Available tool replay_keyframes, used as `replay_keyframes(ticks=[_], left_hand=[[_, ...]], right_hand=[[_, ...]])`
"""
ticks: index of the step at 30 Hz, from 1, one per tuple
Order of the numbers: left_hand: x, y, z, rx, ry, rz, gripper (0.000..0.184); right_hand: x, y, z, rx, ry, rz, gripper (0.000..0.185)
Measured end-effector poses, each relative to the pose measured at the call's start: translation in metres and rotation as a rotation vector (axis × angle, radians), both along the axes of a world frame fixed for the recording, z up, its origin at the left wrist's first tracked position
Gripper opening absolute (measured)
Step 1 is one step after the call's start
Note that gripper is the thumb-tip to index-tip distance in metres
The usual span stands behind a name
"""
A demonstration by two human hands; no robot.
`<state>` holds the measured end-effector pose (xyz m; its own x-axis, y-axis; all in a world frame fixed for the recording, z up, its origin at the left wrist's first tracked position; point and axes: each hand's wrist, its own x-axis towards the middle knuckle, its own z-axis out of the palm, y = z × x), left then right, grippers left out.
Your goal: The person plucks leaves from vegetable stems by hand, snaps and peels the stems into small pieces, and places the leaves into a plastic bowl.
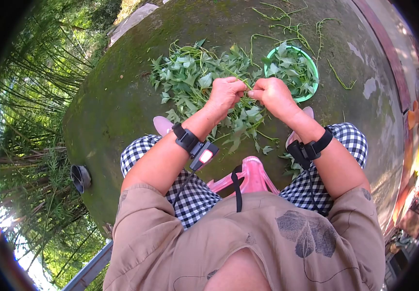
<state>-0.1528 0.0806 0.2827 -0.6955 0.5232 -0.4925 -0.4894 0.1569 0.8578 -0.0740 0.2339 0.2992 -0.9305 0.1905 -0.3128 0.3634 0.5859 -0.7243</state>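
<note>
My left hand is closed on a green leafy stem in front of my knees. Close beside it on the right, my right hand pinches the same greenery, its fingertips nearly touching those of the left. Beneath and beyond both hands a large heap of leafy vines lies on the ground, and some leaves hang below my fingers. A green-rimmed basket filled with leaves stands just past my right hand.
Bare stems lie scattered on the mossy concrete ground behind the basket. A pink stool is between my knees. A dark round pot stands at the left edge, near bamboo. Assorted objects line the far right.
</note>
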Motion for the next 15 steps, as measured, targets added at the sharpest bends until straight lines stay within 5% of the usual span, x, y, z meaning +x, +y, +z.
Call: replay_keyframes(ticks=[5,11,15], left_hand=[[-0.006,-0.003,-0.032,-0.037,0.262,0.024,0.009],[-0.005,-0.004,-0.011,0.047,-0.348,0.255,0.01],[-0.01,-0.007,-0.015,0.019,-0.291,0.21,0.011]], right_hand=[[0.002,-0.005,-0.001,0.073,0.034,0.094,0.03],[0.002,-0.004,-0.011,-0.084,0.144,-0.04,0.026],[0.005,-0.013,-0.006,-0.059,0.174,0.0,0.025]])
